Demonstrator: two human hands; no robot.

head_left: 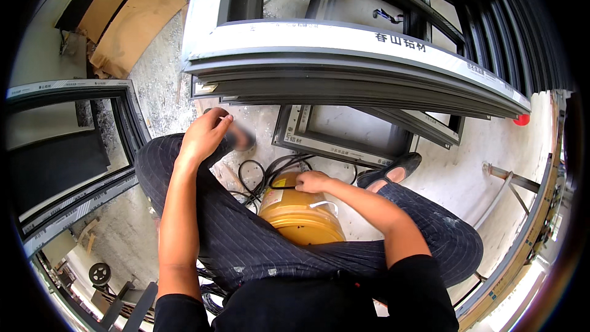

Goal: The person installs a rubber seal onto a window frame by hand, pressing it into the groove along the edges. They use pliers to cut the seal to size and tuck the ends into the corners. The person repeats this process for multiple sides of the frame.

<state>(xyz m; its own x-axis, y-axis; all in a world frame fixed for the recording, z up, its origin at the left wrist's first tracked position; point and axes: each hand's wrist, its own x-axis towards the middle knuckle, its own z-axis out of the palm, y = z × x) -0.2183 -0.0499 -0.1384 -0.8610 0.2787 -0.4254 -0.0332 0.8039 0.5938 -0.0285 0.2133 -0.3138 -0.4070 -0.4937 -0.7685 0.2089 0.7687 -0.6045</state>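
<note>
Over my left knee my left hand (208, 134) is raised, its fingers curled in. Whatever it may hold is hidden. My right hand (312, 181) is closed on a thin black strip (281, 187) above a yellow bucket (302, 216), which stands between my legs with its white handle folded against the side. Loose loops of the same black strip (264, 175) lie on the floor behind the bucket. Beyond my hands is a stack of dark window frames (356, 83) with white protective film on top. A smaller frame (332, 150) lies lower down, near my right foot.
Another dark frame (117, 89) stands on the left. Brown cardboard sheets (138, 18) lean at the far left. A metal stand (516, 178) is on the right, and a small red object (522, 120) sits under the stack's right corner. A black wheel (99, 274) shows at lower left.
</note>
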